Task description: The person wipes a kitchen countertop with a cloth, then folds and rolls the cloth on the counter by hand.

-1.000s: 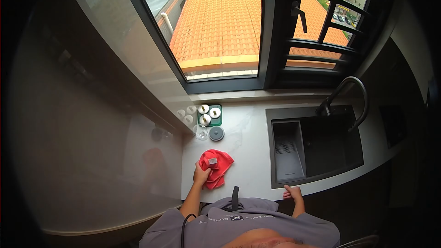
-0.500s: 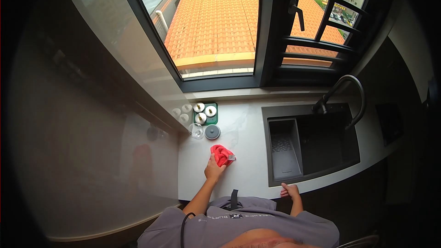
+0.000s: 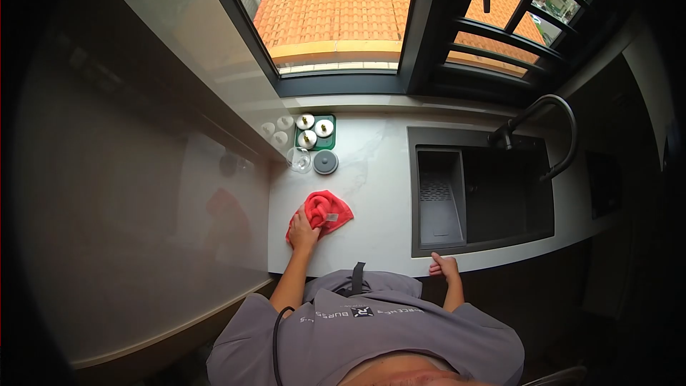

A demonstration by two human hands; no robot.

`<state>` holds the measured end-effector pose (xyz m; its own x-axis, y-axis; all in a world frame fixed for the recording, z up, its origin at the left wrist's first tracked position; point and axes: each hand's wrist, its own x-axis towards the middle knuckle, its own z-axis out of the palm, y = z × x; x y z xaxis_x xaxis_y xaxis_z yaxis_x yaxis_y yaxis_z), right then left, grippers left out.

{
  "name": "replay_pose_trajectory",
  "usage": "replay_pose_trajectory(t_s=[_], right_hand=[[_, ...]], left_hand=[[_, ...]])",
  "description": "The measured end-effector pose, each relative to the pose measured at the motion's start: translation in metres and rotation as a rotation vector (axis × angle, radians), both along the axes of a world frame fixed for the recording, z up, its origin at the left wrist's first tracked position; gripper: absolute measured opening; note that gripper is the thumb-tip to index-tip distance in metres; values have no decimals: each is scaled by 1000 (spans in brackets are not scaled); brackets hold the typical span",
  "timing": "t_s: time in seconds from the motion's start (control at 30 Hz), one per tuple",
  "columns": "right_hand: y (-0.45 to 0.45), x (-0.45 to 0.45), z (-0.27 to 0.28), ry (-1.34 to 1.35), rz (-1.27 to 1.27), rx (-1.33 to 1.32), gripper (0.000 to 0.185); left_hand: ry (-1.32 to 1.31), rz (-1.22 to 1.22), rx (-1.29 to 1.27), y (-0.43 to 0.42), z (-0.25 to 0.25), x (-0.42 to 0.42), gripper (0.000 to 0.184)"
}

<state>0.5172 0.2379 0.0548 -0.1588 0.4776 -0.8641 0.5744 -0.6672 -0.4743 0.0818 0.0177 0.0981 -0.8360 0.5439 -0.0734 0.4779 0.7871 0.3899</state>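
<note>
A red cloth with a small pale label lies bunched on the white countertop, left of the sink. My left hand grips its lower left part, fingers pressed into the folds. My right hand hangs at the counter's front edge, below the sink; its fingers are curled together and what they hold, if anything, is too small to tell. Beyond the cloth stand a round grey lidded container and a clear glass item.
A green tray holds several white-lidded jars near the window. The dark sink with its curved faucet is on the right. A glossy wall panel borders the counter on the left. A barred window stands behind the sink.
From half a second ago, my left hand has moved left with the cloth, which is now more spread out. The view has tilted downward. My right hand stays by the counter edge.
</note>
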Motion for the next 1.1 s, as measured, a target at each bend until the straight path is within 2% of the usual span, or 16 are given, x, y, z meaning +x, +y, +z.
replay_pose_trajectory(t_s=[0.1, 0.3, 0.63, 0.67, 0.7, 0.73, 0.77, 0.8, 0.83, 0.87, 0.9, 0.93, 1.0, 1.03, 1.07, 1.1], right_hand=[[-1, 1, 0, 19, 1, 18, 54], [0, 1, 0, 47, 7, 2, 53], [4, -1, 5, 13, 18, -23, 53], [10, -1, 9, 7, 105, -139, 50], [17, -6, 13, 0, 193, -253, 48], [23, -19, 15, -42, 379, -228, 41], [25, -33, 15, 13, 416, -170, 42], [21, -54, 22, 68, 450, -118, 49], [13, -86, 46, 166, 363, -88, 64], [1, -122, 77, 264, 274, -56, 84], [-10, -153, 102, 356, 306, 5, 101], [-20, -180, 115, 453, 342, 69, 120], [-37, -222, 56, 336, 613, 670, 129], [-48, -248, 62, 159, 611, 596, 132], [-59, -272, 66, 52, 633, 671, 130], [-65, -288, 67, -60, 646, 744, 129]], left_hand=[[55, 239, -49, -15, -2, -32, 90], [5, 266, -9, 32, -4, 6, 95], [-140, -554, 55, 112, 0, 48, 101], [-188, -687, 22, 113, -1, 50, 103], [-188, -685, 26, 113, -2, 54, 103], [-260, -705, 25, 111, 4, 58, 104], [-364, -719, 45, 107, 9, 58, 101], [-470, -728, 62, 103, 21, 58, 98], [-476, -725, 57, 96, 23, 54, 98], [-738, -548, 153, 88, 24, 47, 92], [-990, -356, 248, 79, 23, 37, 86], [-736, -374, 250, 66, 14, 22, 73], [-131, -161, 2, 34, 5, 4, 65], [-67, -7, 4, 18, -5, -6, 60], [79, 92, -47, -1, -25, -15, 61], [83, 93, -51, -15, -37, -13, 61]])
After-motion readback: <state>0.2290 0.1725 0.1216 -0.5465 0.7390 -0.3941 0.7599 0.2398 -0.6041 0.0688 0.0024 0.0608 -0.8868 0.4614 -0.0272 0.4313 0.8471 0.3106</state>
